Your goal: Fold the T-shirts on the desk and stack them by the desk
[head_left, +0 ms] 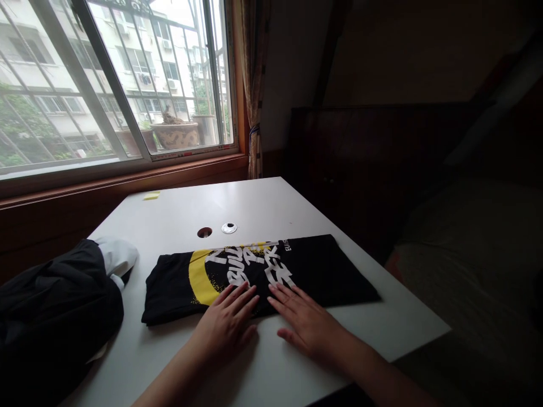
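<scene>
A black garment with a yellow ring and white lettering lies folded into a long flat strip across the white table. My left hand rests with its fingers spread on the near edge of the cloth, just below the lettering. Beside it on the right, my right hand lies flat, fingertips on the same near edge. Both thumbs are over the bare tabletop. Neither hand grips anything.
A heap of dark cloth with a white part covers the table's left side. Behind the garment are a round hole and a metal-rimmed disc. A yellow slip lies near the back left edge, below the window.
</scene>
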`<state>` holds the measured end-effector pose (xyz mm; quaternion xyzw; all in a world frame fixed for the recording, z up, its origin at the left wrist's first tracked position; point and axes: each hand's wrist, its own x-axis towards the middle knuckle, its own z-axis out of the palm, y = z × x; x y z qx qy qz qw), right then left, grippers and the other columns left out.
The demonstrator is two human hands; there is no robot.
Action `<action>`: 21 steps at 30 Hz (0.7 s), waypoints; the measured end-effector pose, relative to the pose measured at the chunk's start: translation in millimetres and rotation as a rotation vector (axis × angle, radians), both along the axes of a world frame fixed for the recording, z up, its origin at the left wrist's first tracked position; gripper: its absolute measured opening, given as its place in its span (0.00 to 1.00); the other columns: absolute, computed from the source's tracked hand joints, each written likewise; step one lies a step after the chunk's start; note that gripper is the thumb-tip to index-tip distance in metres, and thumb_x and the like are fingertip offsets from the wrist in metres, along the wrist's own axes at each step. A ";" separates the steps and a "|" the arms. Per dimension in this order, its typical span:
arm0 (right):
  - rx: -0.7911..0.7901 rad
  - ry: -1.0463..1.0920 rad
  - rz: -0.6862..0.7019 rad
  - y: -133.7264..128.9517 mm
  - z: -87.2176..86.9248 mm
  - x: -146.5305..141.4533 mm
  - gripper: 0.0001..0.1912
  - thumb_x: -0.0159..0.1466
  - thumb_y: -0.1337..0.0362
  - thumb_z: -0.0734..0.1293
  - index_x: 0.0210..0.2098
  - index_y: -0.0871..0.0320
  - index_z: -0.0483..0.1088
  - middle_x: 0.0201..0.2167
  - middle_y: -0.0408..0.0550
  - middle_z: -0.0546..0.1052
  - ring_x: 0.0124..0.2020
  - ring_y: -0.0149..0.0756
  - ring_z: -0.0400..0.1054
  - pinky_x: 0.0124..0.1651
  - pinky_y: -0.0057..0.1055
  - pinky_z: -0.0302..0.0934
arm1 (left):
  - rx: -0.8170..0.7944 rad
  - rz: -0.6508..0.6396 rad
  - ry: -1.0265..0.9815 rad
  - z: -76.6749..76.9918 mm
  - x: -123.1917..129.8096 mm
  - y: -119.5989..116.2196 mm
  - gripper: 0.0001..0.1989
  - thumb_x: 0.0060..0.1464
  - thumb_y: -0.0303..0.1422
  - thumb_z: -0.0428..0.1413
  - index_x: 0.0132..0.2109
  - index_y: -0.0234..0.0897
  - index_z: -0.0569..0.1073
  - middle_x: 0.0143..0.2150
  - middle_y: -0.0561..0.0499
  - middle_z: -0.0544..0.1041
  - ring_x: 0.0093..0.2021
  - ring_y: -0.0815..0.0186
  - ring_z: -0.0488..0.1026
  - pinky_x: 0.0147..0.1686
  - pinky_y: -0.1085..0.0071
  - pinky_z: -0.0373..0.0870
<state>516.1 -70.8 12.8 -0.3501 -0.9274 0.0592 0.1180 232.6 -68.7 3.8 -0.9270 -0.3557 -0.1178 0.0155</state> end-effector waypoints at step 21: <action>0.170 -0.036 -0.536 -22.8 -34.1 169.5 0.26 0.73 0.49 0.59 0.65 0.51 0.67 0.67 0.51 0.68 0.66 0.50 0.63 0.61 0.51 0.67 | -0.013 0.078 -0.018 -2.6 -13.7 4.4 0.30 0.70 0.49 0.47 0.74 0.51 0.53 0.75 0.50 0.56 0.74 0.54 0.53 0.70 0.51 0.55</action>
